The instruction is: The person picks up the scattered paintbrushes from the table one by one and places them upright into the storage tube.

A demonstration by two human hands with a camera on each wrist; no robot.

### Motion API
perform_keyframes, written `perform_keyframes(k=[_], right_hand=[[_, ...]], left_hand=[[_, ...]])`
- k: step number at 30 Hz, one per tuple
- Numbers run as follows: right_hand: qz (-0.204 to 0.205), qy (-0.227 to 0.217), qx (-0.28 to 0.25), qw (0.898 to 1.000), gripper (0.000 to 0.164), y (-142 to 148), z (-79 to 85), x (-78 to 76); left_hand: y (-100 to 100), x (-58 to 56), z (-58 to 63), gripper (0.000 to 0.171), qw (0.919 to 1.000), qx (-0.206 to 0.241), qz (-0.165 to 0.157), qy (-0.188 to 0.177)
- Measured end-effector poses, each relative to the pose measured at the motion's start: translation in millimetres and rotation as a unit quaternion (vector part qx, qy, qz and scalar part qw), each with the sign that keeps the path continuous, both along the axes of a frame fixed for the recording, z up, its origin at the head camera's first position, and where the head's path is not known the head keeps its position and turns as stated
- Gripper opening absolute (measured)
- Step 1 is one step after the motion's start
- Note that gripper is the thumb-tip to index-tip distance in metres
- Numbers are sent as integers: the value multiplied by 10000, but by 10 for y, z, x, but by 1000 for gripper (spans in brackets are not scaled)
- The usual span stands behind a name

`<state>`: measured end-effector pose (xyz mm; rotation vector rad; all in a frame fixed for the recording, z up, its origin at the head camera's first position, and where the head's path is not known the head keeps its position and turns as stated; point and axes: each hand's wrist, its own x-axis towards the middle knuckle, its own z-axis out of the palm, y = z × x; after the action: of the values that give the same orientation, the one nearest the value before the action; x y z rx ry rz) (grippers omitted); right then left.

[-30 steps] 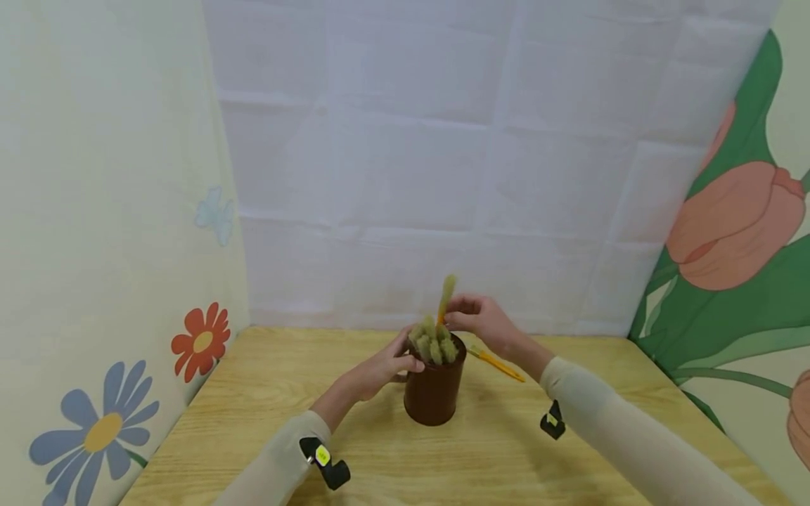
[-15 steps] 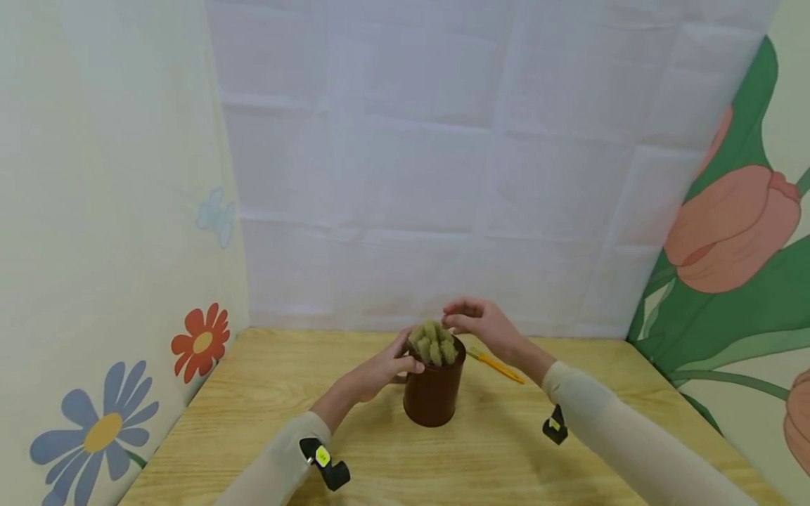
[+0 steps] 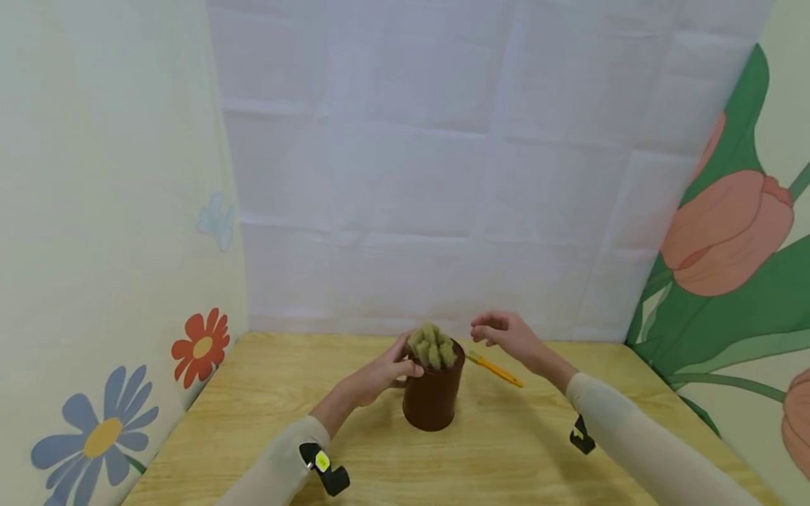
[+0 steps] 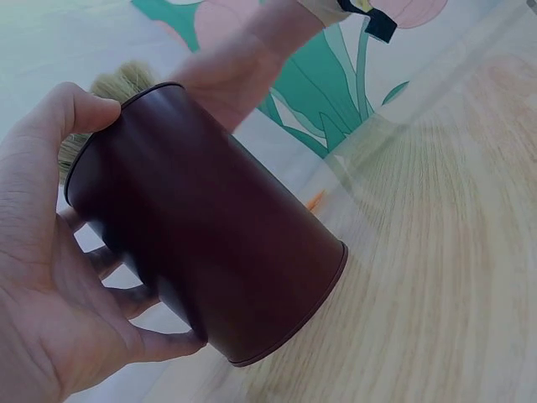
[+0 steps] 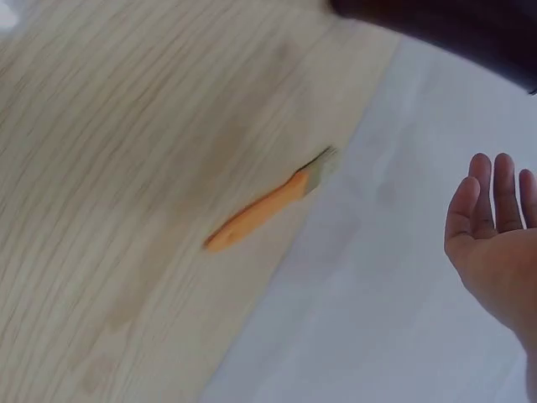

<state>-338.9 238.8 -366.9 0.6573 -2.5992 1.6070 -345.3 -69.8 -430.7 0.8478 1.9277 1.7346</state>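
My left hand (image 3: 378,376) grips a dark brown cylindrical cup (image 3: 430,400), its thumb over the rim and its fingers along the side. Several brushes (image 3: 432,346) stand in the cup with pale bristles up; their handles are hidden inside. In the left wrist view the cup (image 4: 210,235) fills the middle. To the right of the cup, my right hand (image 3: 514,336) hovers above the table with loosely bent fingers, holding nothing. Below it lies one orange-handled paintbrush (image 3: 496,369), whose short bristles point toward the cup. The right wrist view shows that brush (image 5: 260,210) whole.
The wood-grain table (image 3: 304,422) carries the cup and the loose brush. A creased white sheet (image 3: 411,176) hangs behind it. Side panels with a painted red flower (image 3: 202,342) and a pink tulip (image 3: 728,232) flank the table.
A brush raised at the cup's mouth one second ago now stands down among the others, released by my right hand. That hand has drawn away rightward. My left hand keeps its grip.
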Motion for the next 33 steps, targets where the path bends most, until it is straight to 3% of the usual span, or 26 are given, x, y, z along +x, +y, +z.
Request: perform_keyframes(k=[5,11,17,24,33], right_hand=[[33,348,957,9948,26,189,-124,-12],[-68,557,1831,9815,25,343,-352,-45],[-246,607,2042,9767,25,391,-552,-86],[-861,206,2282,9696,28,385,-664,-178],[-965,-15,2610,9605,33,307,-716,-320]], left_hand=[[9,-11,-11,87,10000,-1,-49,30],[30,0,1,87,9999,-13,-104,45],[22,15,-8,86,9999,-55,-124,43],[15,21,-8,86,9998,-109,-154,41],[15,10,-5,86,9998,-85,-169,33]])
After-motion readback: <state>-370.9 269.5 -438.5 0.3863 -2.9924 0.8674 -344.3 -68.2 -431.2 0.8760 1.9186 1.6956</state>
